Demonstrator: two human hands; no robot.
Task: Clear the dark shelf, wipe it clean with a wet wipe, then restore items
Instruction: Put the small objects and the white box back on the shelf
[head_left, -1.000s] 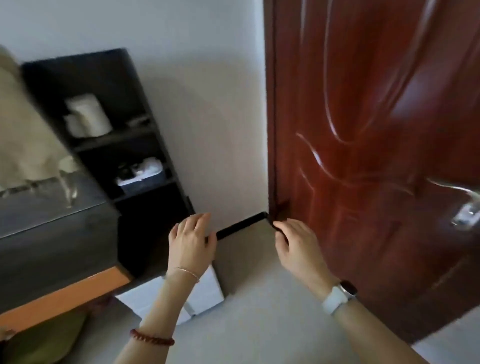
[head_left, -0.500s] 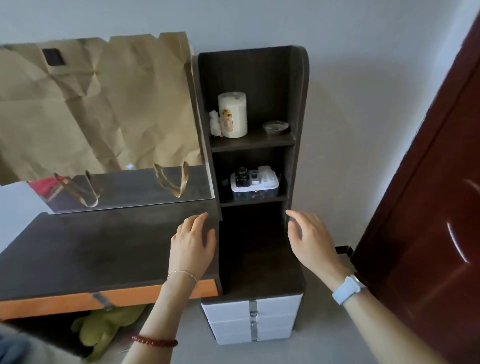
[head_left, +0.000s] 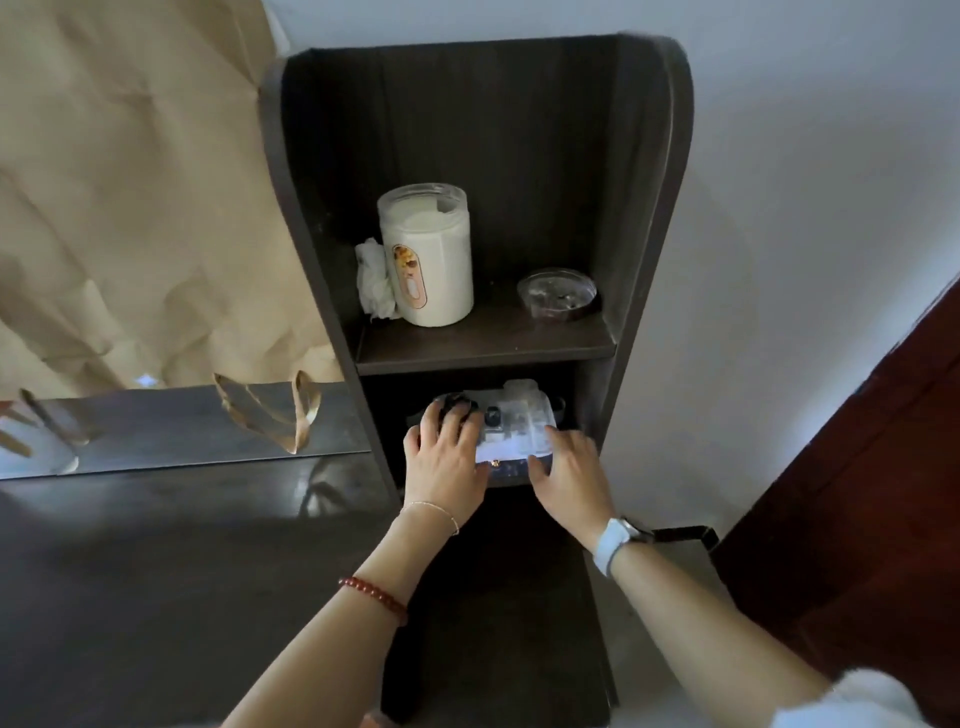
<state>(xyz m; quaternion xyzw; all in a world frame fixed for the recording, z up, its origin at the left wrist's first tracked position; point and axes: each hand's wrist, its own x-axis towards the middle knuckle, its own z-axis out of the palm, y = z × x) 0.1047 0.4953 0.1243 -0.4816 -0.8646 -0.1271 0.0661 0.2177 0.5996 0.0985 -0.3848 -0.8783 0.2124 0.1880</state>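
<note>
Dark shelf (head_left: 483, 343) holds white canister (head_left: 426, 254); clear box (head_left: 511, 426) sits below.

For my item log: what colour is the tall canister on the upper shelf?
Creamy white canister with a clear lid; head view.

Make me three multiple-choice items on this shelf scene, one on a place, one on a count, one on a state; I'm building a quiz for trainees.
1. Where does the clear organizer box sit?
A. on the upper board
B. on the lower board of the dark shelf
C. on the desk

2. How many things stand on the upper board?
A. one
B. three
C. five

3. What are the hands doing?
A. both on the box
B. both hanging idle
C. one on the door

Answers:
1 B: the box lies under the board that bears the white canister.
2 B: the canister, the crumpled white wad and the small clear dish.
3 A: the left hand and right hand rest on the box's two ends.
</note>
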